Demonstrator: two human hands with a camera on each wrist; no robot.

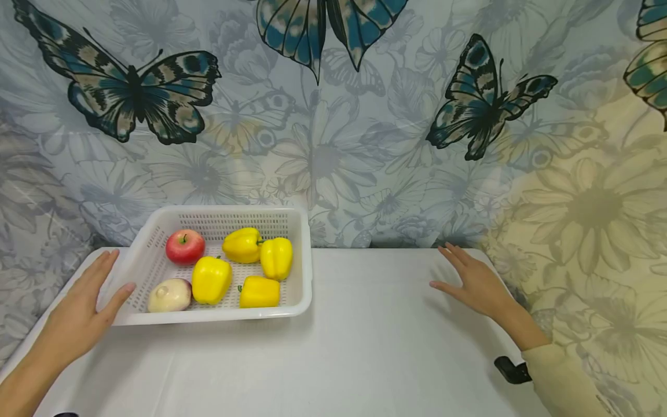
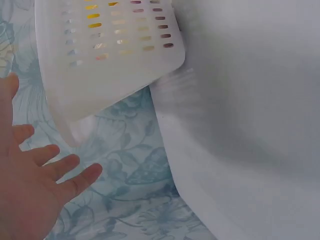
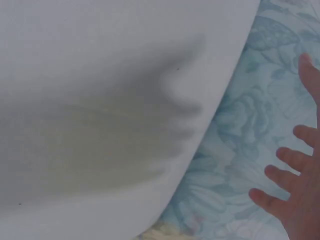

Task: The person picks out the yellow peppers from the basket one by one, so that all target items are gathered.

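Note:
A white slotted plastic basket [image 1: 304, 278] stands on the left of the table. Inside it are a red apple [image 1: 184, 247], several yellow bell peppers [image 1: 211, 280] and a pale round vegetable with a purple tinge [image 1: 169, 295]. Beside the basket's left end is my left hand [image 1: 75, 315], its fingers extended and holding nothing. The left wrist view shows that hand [image 2: 35, 185] apart from the basket wall [image 2: 115, 75]. Over the right side of the table, my right hand [image 1: 479, 286] is held out with fingers spread and nothing in it. Its shadow falls on the tabletop in the right wrist view.
The white table [image 1: 365, 347] reaches back to a wall covering [image 1: 333, 156] printed with flowers and butterflies. Near the right sleeve [image 1: 565, 376] is a black object [image 1: 512, 370]. Part of another dark object [image 1: 66, 414] shows at the bottom left.

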